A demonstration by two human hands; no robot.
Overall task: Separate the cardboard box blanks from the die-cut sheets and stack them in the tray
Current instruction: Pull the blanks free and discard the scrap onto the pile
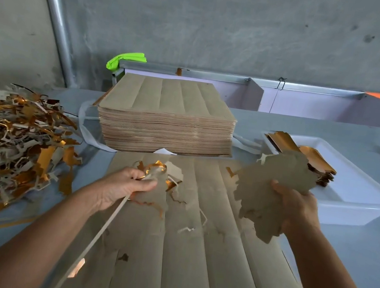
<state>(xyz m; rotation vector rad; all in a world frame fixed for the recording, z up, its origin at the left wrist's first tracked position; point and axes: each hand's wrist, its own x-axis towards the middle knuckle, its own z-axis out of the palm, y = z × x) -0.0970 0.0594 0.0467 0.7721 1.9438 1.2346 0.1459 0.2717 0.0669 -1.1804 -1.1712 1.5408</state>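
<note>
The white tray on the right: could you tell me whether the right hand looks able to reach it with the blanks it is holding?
Probably yes. The right hand grips a bunch of blanks just beside the white tray, with nothing between them. The tray's near part is bare; earlier blanks lie at its far left.

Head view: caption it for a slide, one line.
Right hand holds separated box blanks near the tray; left hand grips waste trim.

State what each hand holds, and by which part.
Left hand grips scrap strips by their bunched near end. Right hand grips a bundle of blanks by its right edge.
</note>
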